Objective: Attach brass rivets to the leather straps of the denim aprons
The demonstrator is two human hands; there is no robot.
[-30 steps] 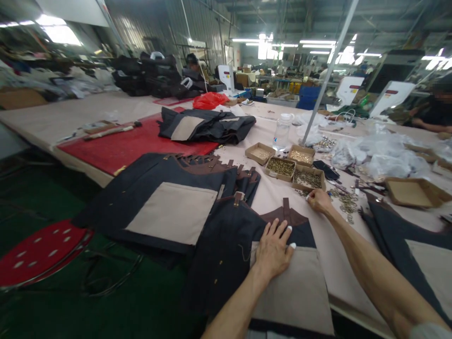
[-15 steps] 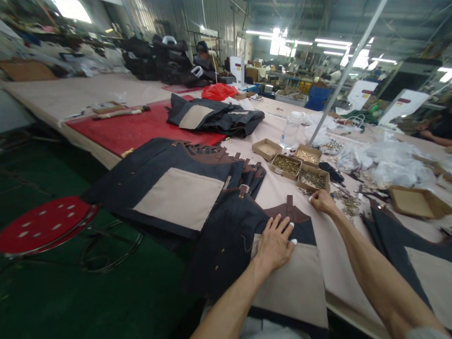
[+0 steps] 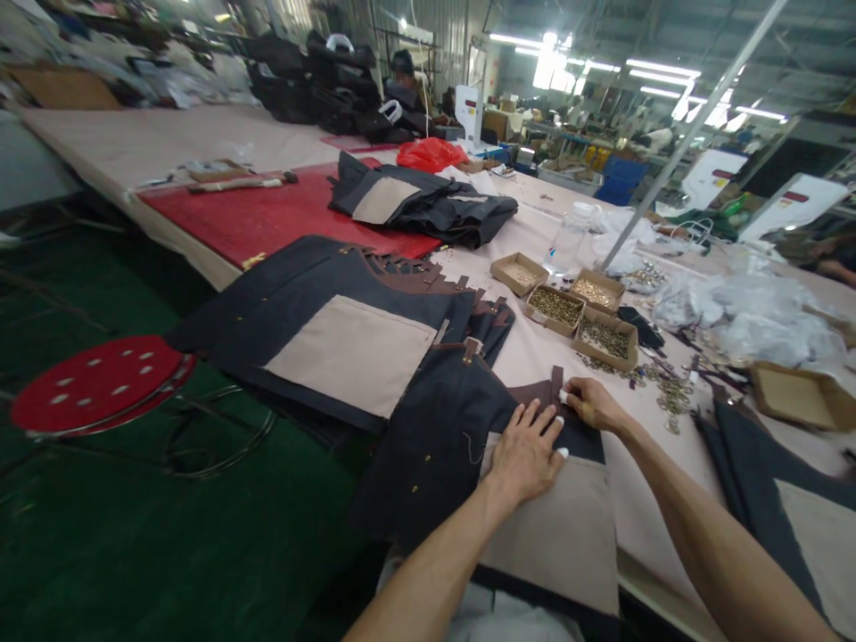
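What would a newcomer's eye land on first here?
Probably the red: the round stool at lower left, the flat sheet on the table's left part and the crumpled bag beyond it. Next, the left hand spread on the dark garment's beige pocket in front, the right hand by its brown strap. Four small boxes of metal bits sit beyond.

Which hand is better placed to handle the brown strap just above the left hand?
The right hand, I'd judge: its bunched fingertips are at the brown strap. The left hand lies spread by the pale pocket, farther down.
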